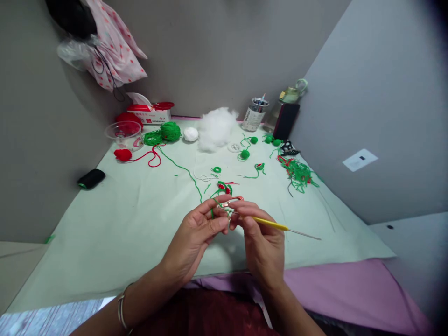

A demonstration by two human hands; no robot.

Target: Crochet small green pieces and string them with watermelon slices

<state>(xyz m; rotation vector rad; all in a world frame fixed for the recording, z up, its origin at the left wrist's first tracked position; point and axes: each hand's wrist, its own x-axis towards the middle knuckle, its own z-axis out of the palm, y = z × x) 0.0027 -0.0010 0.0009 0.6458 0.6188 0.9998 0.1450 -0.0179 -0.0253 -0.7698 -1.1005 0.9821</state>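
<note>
Green yarn in left hand; hook in right hand.

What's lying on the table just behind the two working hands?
Just beyond them lie red-and-green crocheted pieces, with a green strand to their left. The left hand and right hand cover part of the cloth; anything beneath is hidden.

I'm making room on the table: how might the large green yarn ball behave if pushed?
The large green yarn ball might roll, being roundish. It would probably squash softly, being wound yarn. Its loose strand, trailing toward the left hand, could tug or tangle.
</note>
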